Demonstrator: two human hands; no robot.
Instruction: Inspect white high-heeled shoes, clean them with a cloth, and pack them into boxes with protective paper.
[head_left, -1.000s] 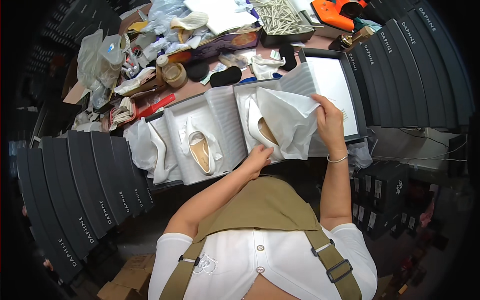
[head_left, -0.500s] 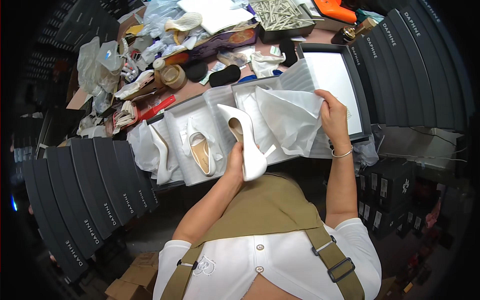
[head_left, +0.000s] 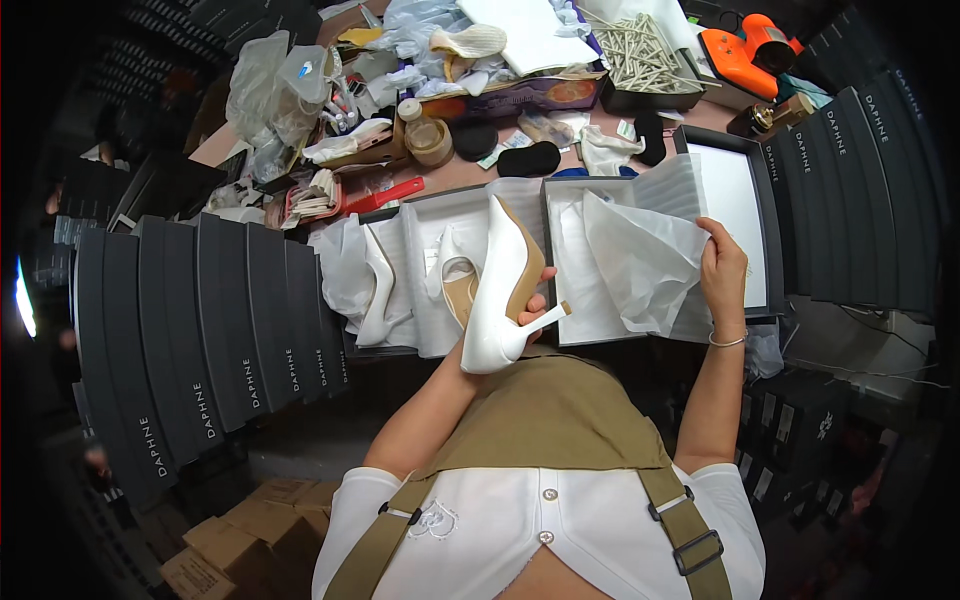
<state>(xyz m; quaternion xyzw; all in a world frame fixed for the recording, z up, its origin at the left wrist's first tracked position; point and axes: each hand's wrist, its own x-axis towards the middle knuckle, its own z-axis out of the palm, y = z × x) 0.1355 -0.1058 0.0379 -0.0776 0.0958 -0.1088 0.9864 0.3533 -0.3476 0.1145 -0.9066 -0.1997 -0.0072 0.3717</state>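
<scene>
One white heeled shoe (head_left: 503, 290) stood lifted in the left hand (head_left: 533, 312), toe pointing up and away, thin heel jutting toward the person's right, just above the near edge of the two open boxes. The fingers were wrapped around its back part, pressed against the tan inner side; most of that hand was hidden behind the shoe, so only fingertips showed. The forearm rose bare from the lower middle, elbow bent.

The right hand (head_left: 722, 268) was raised over the right box (head_left: 566, 205), thumb and fingers pinching the edge of the white tissue (head_left: 645, 262) and holding it folded back. A thin bracelet (head_left: 727, 341) circled that wrist. What lay under the tissue could not be seen.

The left box (head_left: 420, 200) held a second shoe (head_left: 460, 285), partly covered by the lifted one, and a third (head_left: 378, 290) rested on paper at its left edge. A box lid (head_left: 735, 215) lay beyond the right hand. Dark boxes (head_left: 215, 320) stood stacked at both sides. The clutter at the far end of the table (head_left: 470, 175) was too jumbled to sort out.
</scene>
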